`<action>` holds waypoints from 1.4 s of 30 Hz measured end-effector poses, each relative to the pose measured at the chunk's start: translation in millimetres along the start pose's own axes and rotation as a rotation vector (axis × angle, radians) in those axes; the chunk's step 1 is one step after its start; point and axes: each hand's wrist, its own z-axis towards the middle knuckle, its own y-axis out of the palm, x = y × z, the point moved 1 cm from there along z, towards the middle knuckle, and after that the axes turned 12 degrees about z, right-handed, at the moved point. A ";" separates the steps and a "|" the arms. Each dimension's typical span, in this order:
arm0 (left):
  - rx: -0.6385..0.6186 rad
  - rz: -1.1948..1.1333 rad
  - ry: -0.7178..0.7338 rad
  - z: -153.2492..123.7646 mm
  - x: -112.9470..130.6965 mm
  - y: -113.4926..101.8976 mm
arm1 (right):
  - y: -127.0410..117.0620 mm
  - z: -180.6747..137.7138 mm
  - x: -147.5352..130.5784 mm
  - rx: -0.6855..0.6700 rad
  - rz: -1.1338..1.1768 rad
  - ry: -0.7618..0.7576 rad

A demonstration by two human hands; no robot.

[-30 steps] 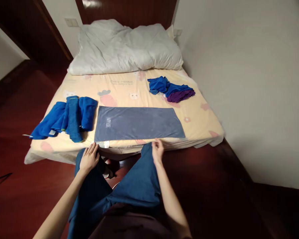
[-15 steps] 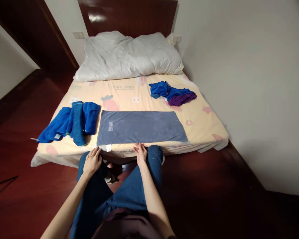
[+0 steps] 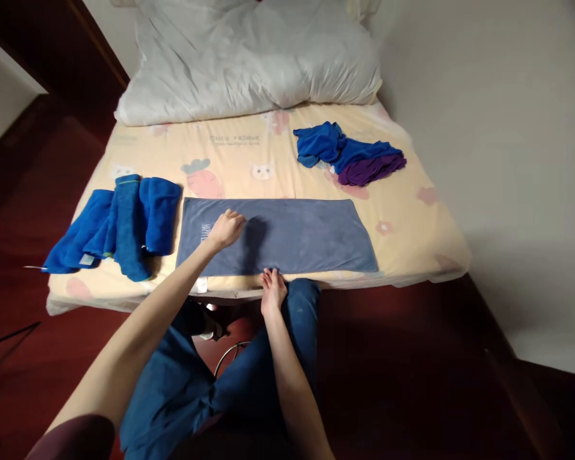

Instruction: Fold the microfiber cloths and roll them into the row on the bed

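A grey-blue towel (image 3: 306, 233) with white lettering at its left end lies spread flat along the near edge of the bed. Over the left part of this towel hovers my left hand (image 3: 227, 228), its fingers curled in; a dark shadow falls beside it, and I see nothing in it. My right hand (image 3: 273, 291) rests palm up at the middle of the towel's near edge, by my knee. Its fingers are loosely bent and apart, the tips at the towel's border, holding nothing I can see.
Rolled or folded blue towels (image 3: 160, 214) lie left of the grey-blue one. Crumpled blue cloth (image 3: 319, 144) and purple cloth (image 3: 371, 169) lie at the back right. A white quilt (image 3: 249, 61) is heaped across the far end of the patterned bed sheet (image 3: 249, 172).
My left hand has left my left knee and moved forward and right, over the towel. The right hand stays at the near edge. The view has tilted down and come closer.
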 end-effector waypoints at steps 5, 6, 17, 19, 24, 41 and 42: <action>-0.198 0.076 -0.054 120.9 10.8 21.0 | -3.0 -2.7 -3.6 0.049 0.063 0.084; -0.232 0.077 -0.072 136.4 12.8 29.6 | -4.0 -3.5 -4.5 0.059 0.076 0.103; -0.367 -0.139 -0.223 196.0 20.2 73.6 | -6.1 -6.9 -13.7 0.060 0.045 0.187; -0.380 -0.112 -0.296 195.5 26.5 61.9 | -7.3 -9.0 -13.8 0.046 0.037 0.175; -0.358 -0.102 -0.402 194.3 39.8 31.0 | -14.4 -20.0 -11.2 0.010 0.031 0.137; -0.037 -0.629 -0.497 175.5 32.4 9.1 | -23.8 -33.0 -24.5 -0.040 -0.393 -0.327; -0.017 -0.656 -0.500 172.3 33.0 -9.2 | -23.1 -37.3 -31.3 -0.047 -0.404 -0.369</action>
